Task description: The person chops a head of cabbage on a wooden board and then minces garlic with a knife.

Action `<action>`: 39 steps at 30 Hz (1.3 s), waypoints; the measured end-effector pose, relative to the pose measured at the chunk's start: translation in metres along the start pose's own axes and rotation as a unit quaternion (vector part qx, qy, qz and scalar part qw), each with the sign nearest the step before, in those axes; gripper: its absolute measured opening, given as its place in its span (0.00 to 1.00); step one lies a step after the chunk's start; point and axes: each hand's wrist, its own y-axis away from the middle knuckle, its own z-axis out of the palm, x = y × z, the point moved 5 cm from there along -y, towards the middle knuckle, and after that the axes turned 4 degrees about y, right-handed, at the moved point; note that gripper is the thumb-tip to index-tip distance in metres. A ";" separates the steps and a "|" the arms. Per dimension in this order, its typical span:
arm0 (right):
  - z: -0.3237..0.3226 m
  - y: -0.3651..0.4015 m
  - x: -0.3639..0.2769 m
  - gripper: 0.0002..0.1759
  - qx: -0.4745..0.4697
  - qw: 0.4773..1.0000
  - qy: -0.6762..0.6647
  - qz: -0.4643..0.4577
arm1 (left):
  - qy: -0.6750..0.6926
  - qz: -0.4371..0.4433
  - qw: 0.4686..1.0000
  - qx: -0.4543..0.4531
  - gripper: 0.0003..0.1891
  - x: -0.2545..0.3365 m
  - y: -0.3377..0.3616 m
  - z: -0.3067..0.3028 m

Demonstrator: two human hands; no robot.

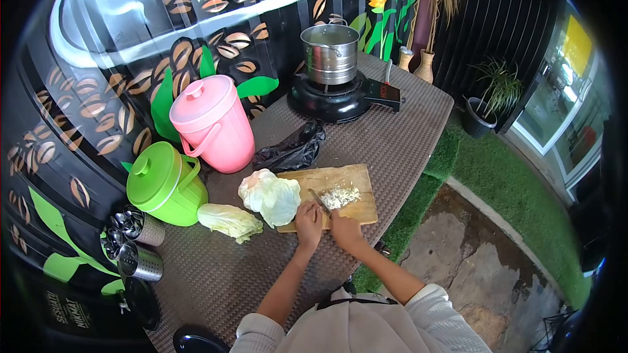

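Observation:
On a wooden cutting board (367, 212) lies a heap of finely chopped pale pieces (340, 196). My right hand (347, 230) is closed round a knife (318, 198), whose blade points away over the board, left of the heap. Close beside the blade, my left hand (309, 223) rests at the board's near edge with its fingers bent together; anything under them is hidden. Pale cabbage leaves (278, 199) overlap the board's left side. Further left, a piece of napa cabbage (229, 221) lies on the table.
A steel pot (330, 55) stands on a black portable stove (330, 101) at the back. Pink (219, 124) and green (167, 186) lidded buckets line the wall side. A black plastic bag (291, 148) lies behind the board. Metal cutlery holders (139, 261) stand at the left.

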 end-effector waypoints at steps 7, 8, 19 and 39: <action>-0.027 0.000 0.042 0.18 0.024 0.990 -0.122 0.072 | -0.017 -0.014 0.999 -0.043 0.06 0.006 -0.013 0.012; -0.028 -0.001 0.043 0.18 0.025 0.989 -0.123 0.073 | -0.011 -0.018 0.999 -0.043 0.06 0.006 -0.015 0.014; -0.041 0.003 0.045 0.12 0.057 0.993 -0.093 0.035 | 0.035 -0.043 0.998 -0.018 0.09 0.013 -0.014 0.012; -0.025 0.005 0.039 0.12 0.032 0.998 -0.012 0.043 | -0.002 0.007 0.998 -0.056 0.15 0.011 -0.024 0.023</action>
